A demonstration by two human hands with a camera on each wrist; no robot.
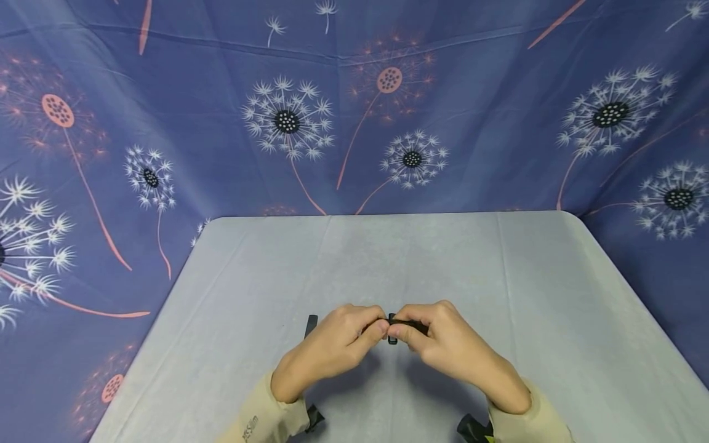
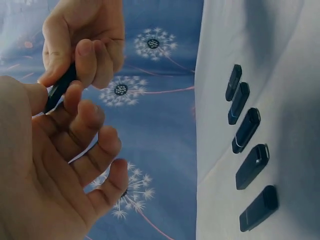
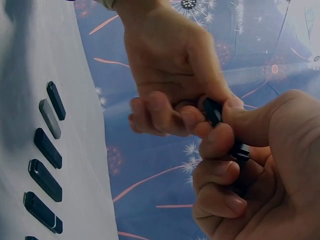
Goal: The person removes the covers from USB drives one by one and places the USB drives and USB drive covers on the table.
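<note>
In front of me both hands meet over the table. My left hand (image 1: pixel 343 341) pinches one end of a slim black USB stick (image 2: pixel 60 91) between thumb and index finger, its other fingers loosely bent. My right hand (image 1: pixel 451 341) grips the stick from the other side with thumb and curled fingers. In the right wrist view a small dark squared piece (image 3: pixel 242 151) shows among the right fingers; most of it is hidden. Below the fingertips, another dark stick (image 1: pixel 392 339) shows in the head view, partly covered by the hands.
Several dark USB sticks (image 2: pixel 251 166) lie in a spaced row on the light grey table (image 1: pixel 554 295); one grey stick (image 3: pixel 50 119) is among them. A further dark stick (image 1: pixel 311 325) shows beside the left hand. A blue dandelion-print cloth (image 1: pixel 482 147) hangs behind the table.
</note>
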